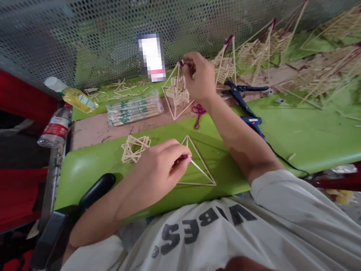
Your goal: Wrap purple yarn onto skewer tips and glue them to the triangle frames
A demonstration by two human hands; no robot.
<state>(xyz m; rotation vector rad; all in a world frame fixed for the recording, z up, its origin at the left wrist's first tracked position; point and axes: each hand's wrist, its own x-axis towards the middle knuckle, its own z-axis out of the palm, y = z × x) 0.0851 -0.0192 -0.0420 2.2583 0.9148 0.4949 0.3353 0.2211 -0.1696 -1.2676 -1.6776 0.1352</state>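
Observation:
My left hand (pixel 162 167) pinches the purple-tipped peak of a stick pyramid frame (pixel 202 161) standing on the green table. Farther back, my right hand (pixel 201 77) has its fingers curled together at the purple-wrapped top of a second stick pyramid (pixel 173 104). Inside that one hangs a stack of short sticks. Exactly what the right fingertips grip is partly hidden, but purple yarn shows right at them. A loose tangle of purple yarn (pixel 200 113) lies below my right wrist. Left of the front frame sits a star-shaped stack of sticks (pixel 134 148).
A plastic-wrapped stick bundle (pixel 135 108), loose sticks (pixel 125 89) and a lit phone (pixel 152 58) are at the back. Black cutters (pixel 239 98) and a blue glue gun (pixel 253 123) with a cord lie right. Several finished stick pyramids (pixel 324 74) stand beyond. Bottles (pixel 55 127) stand left.

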